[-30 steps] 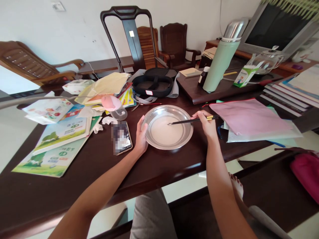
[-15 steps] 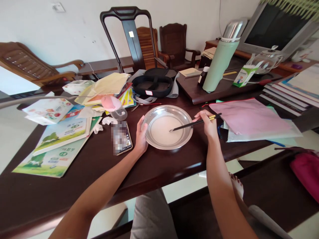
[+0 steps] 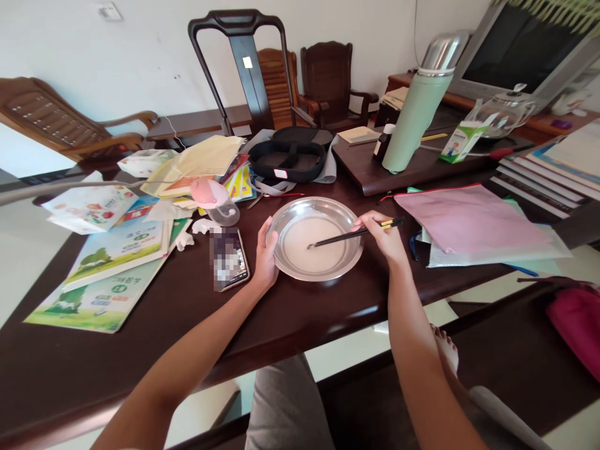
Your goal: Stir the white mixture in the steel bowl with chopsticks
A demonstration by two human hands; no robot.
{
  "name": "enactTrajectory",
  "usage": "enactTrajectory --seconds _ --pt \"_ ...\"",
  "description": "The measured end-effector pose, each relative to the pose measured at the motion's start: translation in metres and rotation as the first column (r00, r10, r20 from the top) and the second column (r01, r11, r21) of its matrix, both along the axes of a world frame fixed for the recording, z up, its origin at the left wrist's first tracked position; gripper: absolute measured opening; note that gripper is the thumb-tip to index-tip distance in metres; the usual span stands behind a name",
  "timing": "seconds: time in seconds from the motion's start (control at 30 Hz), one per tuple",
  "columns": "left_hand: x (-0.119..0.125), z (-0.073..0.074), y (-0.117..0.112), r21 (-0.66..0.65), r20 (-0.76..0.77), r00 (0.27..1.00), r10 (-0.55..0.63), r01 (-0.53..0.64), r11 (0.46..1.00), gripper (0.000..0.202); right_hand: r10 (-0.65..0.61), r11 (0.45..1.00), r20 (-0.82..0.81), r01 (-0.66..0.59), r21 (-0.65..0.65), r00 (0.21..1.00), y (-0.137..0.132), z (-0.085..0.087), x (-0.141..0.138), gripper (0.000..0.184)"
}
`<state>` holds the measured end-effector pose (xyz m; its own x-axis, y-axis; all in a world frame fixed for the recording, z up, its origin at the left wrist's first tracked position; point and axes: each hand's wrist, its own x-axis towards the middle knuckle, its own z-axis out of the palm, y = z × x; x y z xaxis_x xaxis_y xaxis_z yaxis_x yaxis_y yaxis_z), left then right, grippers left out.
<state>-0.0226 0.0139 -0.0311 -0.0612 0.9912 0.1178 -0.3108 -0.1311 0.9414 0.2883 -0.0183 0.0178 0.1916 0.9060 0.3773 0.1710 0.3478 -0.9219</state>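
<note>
A round metal plate (image 3: 347,220) holding a pale white liquid sits on the dark wooden table (image 3: 290,312). My left hand (image 3: 265,257) rests against the plate's left rim, fingers curled on it. My right hand (image 3: 382,236) holds a pair of black chopsticks (image 3: 347,235) at the plate's right rim; their tips dip into the liquid near the middle. A phone (image 3: 228,258) lies flat just left of my left hand.
Picture books (image 3: 117,262) and papers cover the table's left. A pink folder (image 3: 464,222) and stacked books (image 3: 548,172) lie right. Behind the plate sit a black case (image 3: 290,156), a green thermos (image 3: 415,112), a small carton (image 3: 458,141) and a glass teapot (image 3: 501,115). Wooden chairs stand beyond.
My right hand has shifted slightly left and the chopstick tips have moved left and around inside the liquid. My left hand and the plate have stayed put.
</note>
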Motion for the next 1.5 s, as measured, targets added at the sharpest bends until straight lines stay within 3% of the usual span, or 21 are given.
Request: enactTrajectory --seconds 0.1,0.23,0.43,0.67,0.9,1.1,1.3,1.5 --pt "-0.0002 -0.0004 0.0001 -0.007 0.002 1.0 0.0 0.0 1.0 0.074 -0.057 0.998 0.013 0.057 0.04 0.998 0.0003 0.001 0.001 0.054" --pt "0.0001 0.0015 -0.0007 -0.014 0.011 1.0 0.002 -0.002 1.0 0.076 -0.133 0.987 -0.092 0.14 0.08 0.987 0.0001 0.0001 0.0038 0.054" --pt "0.0015 0.003 -0.0011 -0.029 0.02 1.0 0.011 -0.011 1.0 0.08 0.036 0.999 -0.002 -0.036 0.0 0.999 -0.0008 0.0024 -0.0033 0.054" --pt "0.0027 0.0047 -0.002 -0.029 0.018 1.0 0.013 -0.012 0.999 0.084 -0.167 0.979 -0.074 0.174 0.103 0.983 -0.001 0.0013 0.0052 0.05" --pt "0.0022 0.0015 -0.0016 -0.016 0.016 1.0 0.007 -0.006 1.0 0.072 -0.028 0.999 0.002 0.028 -0.019 1.0 -0.0019 0.0046 -0.0041 0.055" --pt "0.0032 -0.0011 -0.0003 -0.028 0.035 0.999 0.012 -0.011 1.0 0.075 -0.194 0.979 -0.068 0.198 0.053 0.979 -0.0004 0.0026 0.0036 0.056" --pt "0.0039 0.0002 -0.0008 -0.032 0.046 0.999 0.004 -0.003 0.999 0.076 -0.035 0.999 0.004 0.035 -0.019 0.999 -0.0011 0.0027 -0.0024 0.056" --pt "0.0043 0.0011 -0.0012 -0.03 0.04 0.999 0.013 -0.012 0.999 0.075 -0.206 0.977 -0.067 0.209 0.04 0.976 0.0004 0.0006 0.0033 0.056"
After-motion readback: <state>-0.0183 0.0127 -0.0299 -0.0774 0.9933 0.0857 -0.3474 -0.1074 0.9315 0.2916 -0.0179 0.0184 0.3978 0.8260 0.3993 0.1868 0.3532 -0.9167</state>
